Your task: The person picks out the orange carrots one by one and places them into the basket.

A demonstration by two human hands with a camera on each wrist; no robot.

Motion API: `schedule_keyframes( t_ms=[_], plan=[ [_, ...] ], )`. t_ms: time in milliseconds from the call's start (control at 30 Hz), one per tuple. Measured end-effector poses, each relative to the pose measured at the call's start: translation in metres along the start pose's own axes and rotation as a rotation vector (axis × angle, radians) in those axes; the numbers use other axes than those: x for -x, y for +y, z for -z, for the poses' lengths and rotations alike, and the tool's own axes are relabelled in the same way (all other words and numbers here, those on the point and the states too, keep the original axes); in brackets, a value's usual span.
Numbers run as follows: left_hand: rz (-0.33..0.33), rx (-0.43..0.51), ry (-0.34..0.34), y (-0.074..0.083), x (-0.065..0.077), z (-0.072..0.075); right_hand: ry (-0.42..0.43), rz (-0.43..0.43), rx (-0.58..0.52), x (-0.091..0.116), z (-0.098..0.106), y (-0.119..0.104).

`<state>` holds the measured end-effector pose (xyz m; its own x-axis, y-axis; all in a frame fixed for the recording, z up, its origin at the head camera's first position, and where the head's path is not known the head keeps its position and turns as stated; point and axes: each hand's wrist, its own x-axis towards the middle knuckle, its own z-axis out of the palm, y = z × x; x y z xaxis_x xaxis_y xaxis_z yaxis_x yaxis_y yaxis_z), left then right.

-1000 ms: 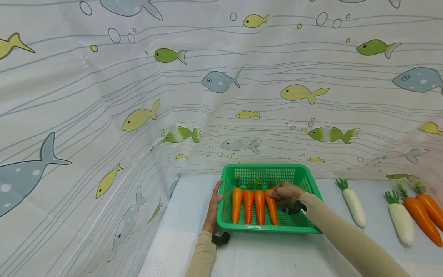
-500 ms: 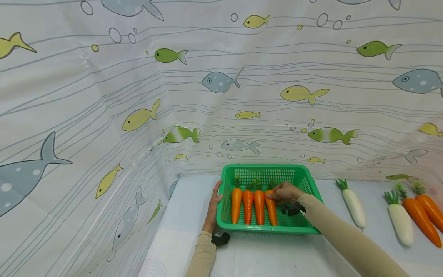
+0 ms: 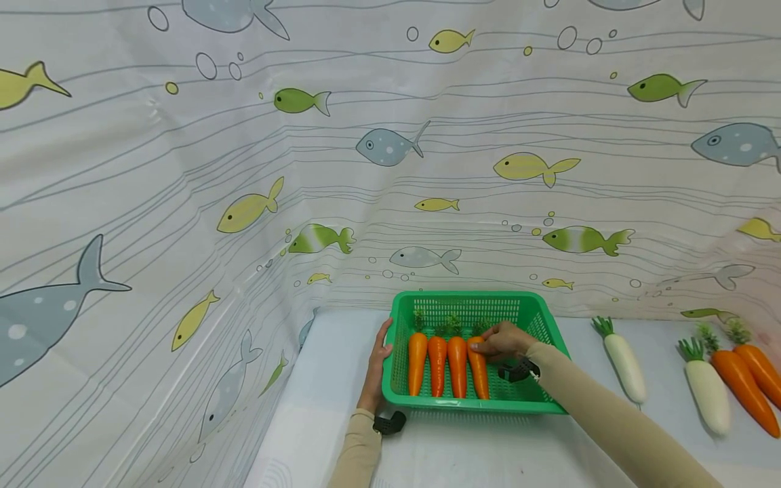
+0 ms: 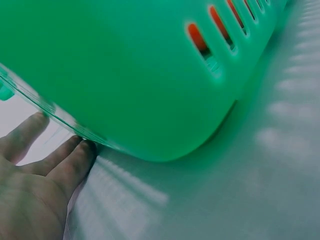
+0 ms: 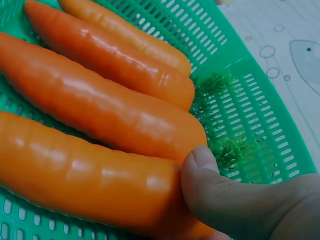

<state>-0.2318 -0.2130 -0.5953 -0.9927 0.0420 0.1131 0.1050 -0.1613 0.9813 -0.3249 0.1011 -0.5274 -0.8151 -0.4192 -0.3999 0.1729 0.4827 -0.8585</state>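
Observation:
A green plastic basket point(image 3: 470, 404) holds several orange carrots with green tops in a row. My right hand point(image 3: 505, 340) is over the rightmost carrot point(image 3: 478, 371), holding its thick upper end. In the right wrist view the thumb point(image 5: 215, 185) presses on that carrot point(image 5: 90, 175), while the other fingers are mostly hidden below it. Against the basket's left side rests my left hand point(image 3: 375, 366). Its fingers point(image 4: 65, 162) reach out fairly straight to the green wall point(image 4: 125, 90) in the left wrist view.
Right of the basket lie a white radish point(image 3: 625, 366), a second white radish point(image 3: 708, 396) and two more carrots, one of them a large carrot point(image 3: 746, 386). A white fish-print sheet point(image 3: 451, 230) rises behind the table point(image 3: 464, 454) and along its left.
The rightmost carrot's lower tip has shifted slightly left, with my right hand still at its top. My left hand has stayed at the basket's side.

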Motion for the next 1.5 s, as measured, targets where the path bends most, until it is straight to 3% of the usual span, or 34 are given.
schedule_keyframes(
  t_ms=[600,1100,1500],
  plan=[
    [-0.003,-0.002,-0.007,0.0017,-0.0006,-0.0002,0.024,-0.012,0.058,0.0003,0.0008,-0.0019],
    [0.021,-0.003,0.006,0.0015,0.0008,-0.0021,0.031,0.022,0.143,0.0030,0.0011,-0.0008],
    [0.003,-0.006,0.011,0.0011,0.0017,-0.0018,0.037,0.035,0.176,0.0043,0.0000,-0.0002]
  ],
)
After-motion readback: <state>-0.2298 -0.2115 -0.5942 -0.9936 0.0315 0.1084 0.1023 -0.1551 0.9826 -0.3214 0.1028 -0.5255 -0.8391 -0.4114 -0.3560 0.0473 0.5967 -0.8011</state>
